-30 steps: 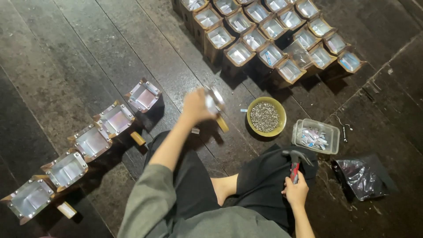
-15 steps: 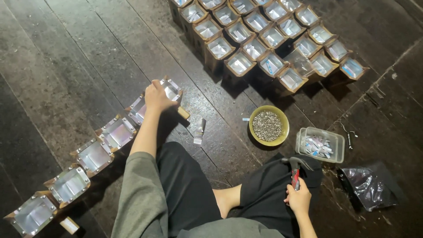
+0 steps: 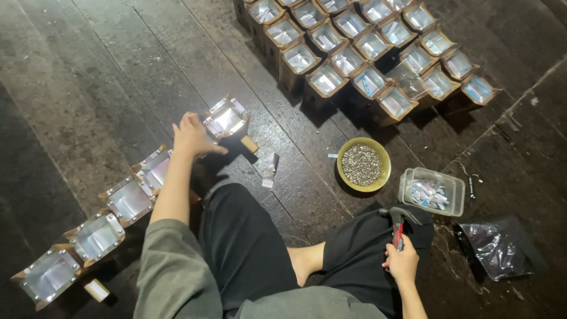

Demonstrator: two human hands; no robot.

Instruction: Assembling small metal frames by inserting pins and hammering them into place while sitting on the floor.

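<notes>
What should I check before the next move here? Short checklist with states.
1. Left hand on the metal-lined box: ok, touching its near edge.
2. Box set on the floor at the end of the row: ok.
3. Hammer in the right hand: ok, gripped, head resting on the lap.
4. Yellow bowl of small metal pieces within reach: ok, judging by eye.
5. Clear tray upright: ok.
6. Box fully fastened: cannot tell.

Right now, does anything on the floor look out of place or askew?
One small metal strip lies loose on the floorboards, apart from the clear tub holding the others. The box at the left hand sits skewed to its row. Nothing looks spilled.
</notes>
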